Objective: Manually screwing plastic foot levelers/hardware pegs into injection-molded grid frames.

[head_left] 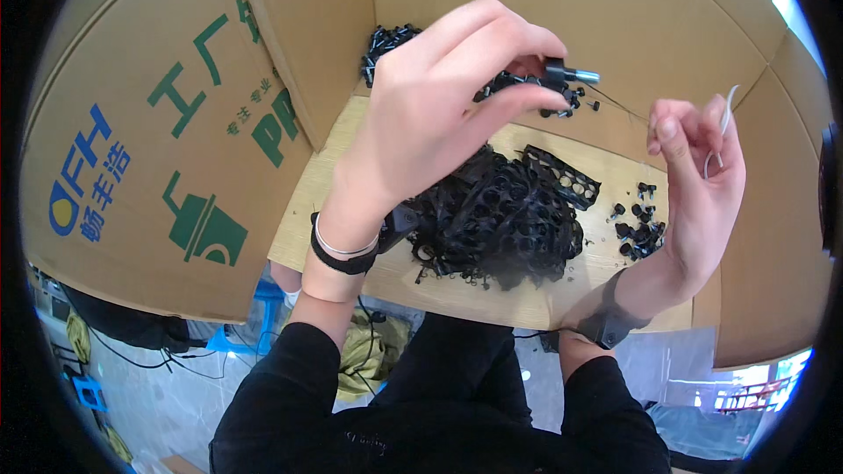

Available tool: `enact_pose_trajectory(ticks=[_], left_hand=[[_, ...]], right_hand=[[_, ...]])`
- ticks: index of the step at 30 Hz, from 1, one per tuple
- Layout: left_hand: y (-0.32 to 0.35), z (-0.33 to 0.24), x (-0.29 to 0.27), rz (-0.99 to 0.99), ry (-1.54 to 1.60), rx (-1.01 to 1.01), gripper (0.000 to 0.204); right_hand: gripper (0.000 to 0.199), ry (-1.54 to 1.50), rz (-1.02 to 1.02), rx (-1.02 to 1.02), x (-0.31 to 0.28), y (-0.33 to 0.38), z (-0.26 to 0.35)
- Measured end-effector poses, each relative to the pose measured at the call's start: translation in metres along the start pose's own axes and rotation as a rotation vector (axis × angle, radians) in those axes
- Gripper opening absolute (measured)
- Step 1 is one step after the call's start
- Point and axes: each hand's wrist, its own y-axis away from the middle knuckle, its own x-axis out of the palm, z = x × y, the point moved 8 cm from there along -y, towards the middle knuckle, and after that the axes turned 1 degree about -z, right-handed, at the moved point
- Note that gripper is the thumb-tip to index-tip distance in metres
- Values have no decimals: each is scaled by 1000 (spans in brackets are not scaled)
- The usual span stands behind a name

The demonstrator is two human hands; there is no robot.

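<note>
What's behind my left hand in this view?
Black screws show on both sides of your left hand, near the cardboard; whatever sits directly behind it is covered.

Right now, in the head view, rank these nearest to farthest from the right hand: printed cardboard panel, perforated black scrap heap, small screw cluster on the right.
1. Small screw cluster, right side
2. Perforated black scrap heap, centre
3. Printed cardboard panel, far left
</note>
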Motion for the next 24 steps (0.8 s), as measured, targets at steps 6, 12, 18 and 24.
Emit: enact_pose_trajectory(ticks=[6,12,18,24], left_hand=[[-1,-1,8,120,-151,63,28],[1,19,1,70,68,-116,26],[0,16,1,128,-52,-9,23],[4,33,-10,73,67,-142,22]], right_hand=[[27,-53,180,80,-4,-2,-7],[22,-88,-5,65,-35,-7,-10],[12,-119,-172,5,-75,-10,-14],[8,-148,-372,-35,-100,-12,-16]])
